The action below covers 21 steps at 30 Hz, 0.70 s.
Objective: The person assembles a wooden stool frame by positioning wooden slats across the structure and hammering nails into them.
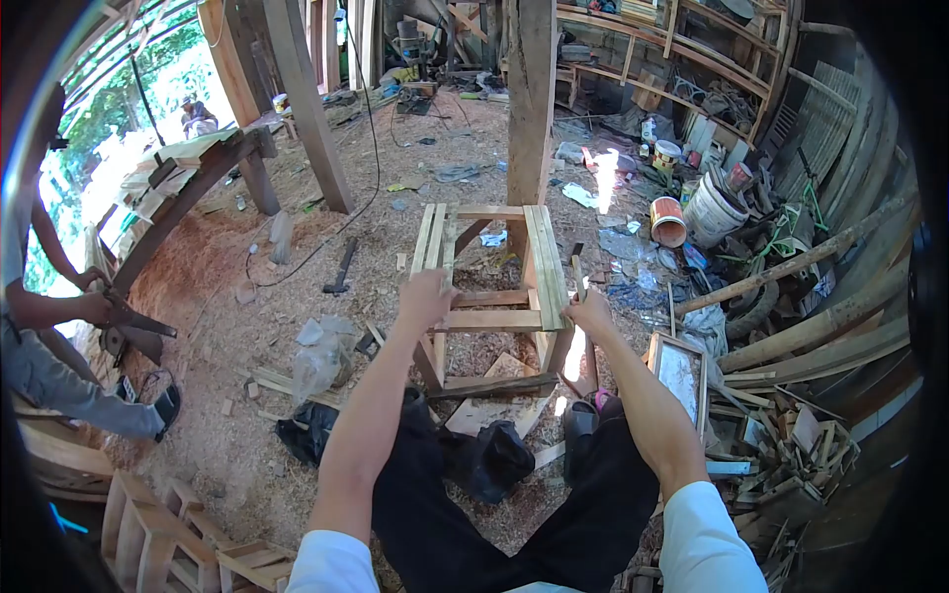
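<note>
A small wooden frame [494, 320] with slats along its left and right sides stands on the ground before my knees. My left hand [427, 299] is closed on the near end of its left slats. At the near right corner of the frame is my right hand [591, 312], its fingers closed around the handle of a thin tool [579, 267] that points up and away; what kind of tool it is cannot be made out. Between the two sides, crossbars join the frame, and its middle is open.
A wooden post [530, 119] rises just behind the frame. A hammer [342, 267] lies on the ground to the left. At the far left a co-worker [59, 306] holds a saw. Buckets [714, 206], poles and wood scraps [801, 445] are on the right.
</note>
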### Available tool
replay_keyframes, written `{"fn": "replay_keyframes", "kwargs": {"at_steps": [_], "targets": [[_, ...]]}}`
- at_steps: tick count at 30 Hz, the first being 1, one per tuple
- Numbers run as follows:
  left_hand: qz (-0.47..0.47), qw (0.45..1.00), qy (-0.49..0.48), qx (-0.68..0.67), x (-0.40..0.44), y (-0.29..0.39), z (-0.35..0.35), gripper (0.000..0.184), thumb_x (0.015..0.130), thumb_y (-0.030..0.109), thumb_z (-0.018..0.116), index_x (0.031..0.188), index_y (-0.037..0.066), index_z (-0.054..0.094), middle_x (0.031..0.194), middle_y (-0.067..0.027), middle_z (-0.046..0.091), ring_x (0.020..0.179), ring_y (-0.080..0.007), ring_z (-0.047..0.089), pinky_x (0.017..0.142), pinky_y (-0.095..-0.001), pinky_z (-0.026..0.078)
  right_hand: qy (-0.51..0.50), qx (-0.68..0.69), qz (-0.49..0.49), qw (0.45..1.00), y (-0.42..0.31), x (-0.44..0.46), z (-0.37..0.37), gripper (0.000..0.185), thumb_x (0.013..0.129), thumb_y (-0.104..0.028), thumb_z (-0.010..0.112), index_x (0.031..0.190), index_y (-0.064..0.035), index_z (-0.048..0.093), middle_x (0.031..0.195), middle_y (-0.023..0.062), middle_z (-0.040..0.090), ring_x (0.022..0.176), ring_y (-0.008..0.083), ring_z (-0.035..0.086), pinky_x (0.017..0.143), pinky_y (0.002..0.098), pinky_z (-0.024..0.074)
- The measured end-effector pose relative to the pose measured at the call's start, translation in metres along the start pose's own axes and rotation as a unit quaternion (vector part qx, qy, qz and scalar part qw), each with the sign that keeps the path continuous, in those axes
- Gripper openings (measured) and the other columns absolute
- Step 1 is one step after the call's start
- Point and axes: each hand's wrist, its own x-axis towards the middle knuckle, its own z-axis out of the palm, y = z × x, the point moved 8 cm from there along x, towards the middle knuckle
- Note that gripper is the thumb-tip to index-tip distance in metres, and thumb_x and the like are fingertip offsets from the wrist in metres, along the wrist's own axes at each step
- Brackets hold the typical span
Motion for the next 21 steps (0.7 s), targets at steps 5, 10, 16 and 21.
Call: {"fn": "replay_keyframes", "kwargs": {"at_steps": [5, 10, 16, 21], "targets": [[-0.25, 0.966, 0.069, -0.016, -0.017, -0.114, 0.008, 0.045, 0.08, 0.038, 0.063, 0.096, -0.005, 0.064, 0.095, -0.0216, 0.065, 0.091, -0.0309, 0.063, 0.082, -0.0398, 0.048, -0.024, 0.139, 0.014, 0.99, 0.031, 0.026, 0.02, 0.025, 0.068, -0.015, 0.076, 0.074, 0.0014, 0.057, 0.069, 0.0083, 0.06, 0.065, 0.0193, 0.058, 0.06, 0.0356, 0.0449], [-0.328, 0.883, -0.119, -0.314, -0.031, -0.137, 0.057, 0.048, 0.085, 0.04, 0.059, 0.084, -0.007, 0.065, 0.075, -0.0138, 0.065, 0.072, -0.0225, 0.063, 0.068, -0.036, 0.047, -0.067, 0.208, 0.034, 0.975, 0.024, 0.025, 0.04, 0.031, 0.07, -0.014, 0.075, 0.087, 0.003, 0.056, 0.08, 0.0091, 0.061, 0.071, 0.0199, 0.059, 0.064, 0.0348, 0.0465], [-0.346, 0.907, -0.039, -0.236, -0.023, -0.117, 0.048, 0.046, 0.084, 0.039, 0.058, 0.083, -0.006, 0.065, 0.079, -0.0196, 0.066, 0.077, -0.0282, 0.066, 0.069, -0.0394, 0.048, 0.05, 0.108, 0.009, 0.993, 0.035, 0.036, 0.057, 0.05, 0.068, -0.022, 0.078, 0.102, 0.0025, 0.05, 0.091, 0.0133, 0.059, 0.084, 0.0245, 0.059, 0.075, 0.0362, 0.0465], [-0.374, 0.911, 0.052, -0.163, -0.027, -0.111, 0.039, 0.043, 0.079, 0.038, 0.06, 0.078, -0.005, 0.065, 0.075, -0.0222, 0.065, 0.076, -0.0347, 0.065, 0.07, -0.0428, 0.047, 0.08, 0.097, 0.025, 0.992, 0.03, 0.029, 0.045, 0.052, 0.067, -0.025, 0.078, 0.1, 0.0028, 0.049, 0.092, 0.0162, 0.058, 0.086, 0.0264, 0.058, 0.077, 0.0375, 0.0458]]}}
